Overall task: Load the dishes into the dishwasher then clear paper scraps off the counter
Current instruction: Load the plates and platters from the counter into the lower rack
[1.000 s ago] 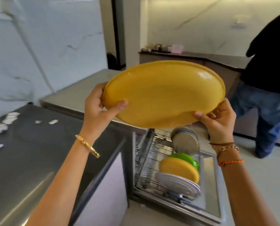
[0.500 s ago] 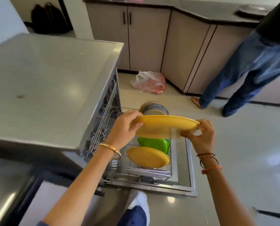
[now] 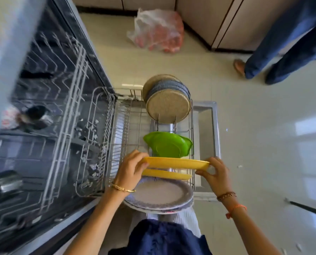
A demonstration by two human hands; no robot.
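Observation:
I hold a large yellow plate (image 3: 177, 162) edge-up over the pulled-out lower dishwasher rack (image 3: 127, 115). My left hand (image 3: 132, 167) grips its left rim and my right hand (image 3: 215, 172) grips its right rim. Standing in the rack are a second yellow plate (image 3: 168, 175) just behind the held one, a green dish (image 3: 169, 145) beyond it, grey-white plates (image 3: 159, 195) nearest me, and steel plates (image 3: 167, 102) at the far end. No paper scraps or counter surface with scraps are in view.
The open dishwasher's upper rack (image 3: 48, 100) fills the left side. A plastic bag (image 3: 157, 30) lies on the floor by the cabinets. Another person's legs in blue jeans (image 3: 282, 46) stand at the upper right.
The plate has gone from raised flat in front of me to low and on edge above the rack. My view has tipped down over the dishwasher, and both hands dropped with the plate.

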